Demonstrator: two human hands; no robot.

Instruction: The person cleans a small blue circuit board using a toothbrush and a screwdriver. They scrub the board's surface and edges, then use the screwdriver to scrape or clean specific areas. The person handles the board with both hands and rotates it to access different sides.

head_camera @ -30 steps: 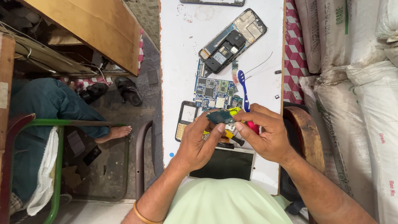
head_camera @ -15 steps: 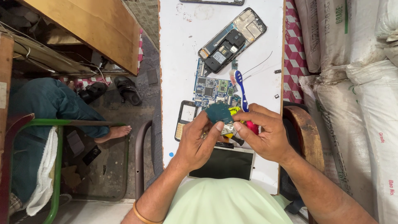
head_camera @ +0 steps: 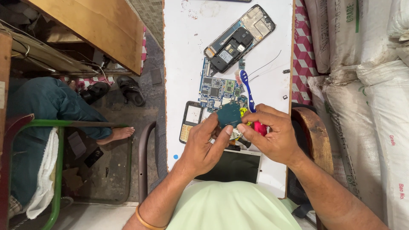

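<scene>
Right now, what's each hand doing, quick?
Left hand: closed on a small teal circuit board.
Right hand: closed on a pink-handled tool, fingertips at the board.

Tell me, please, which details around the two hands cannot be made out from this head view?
- Teal circuit board: its lower edge hides behind the left hand fingers.
- Pink tool: mostly covered by the right hand; kind unclear.
- Yellow piece behind the board: too small to identify.
- Dark screen panel: near edge hidden by the person's shirt.
</scene>
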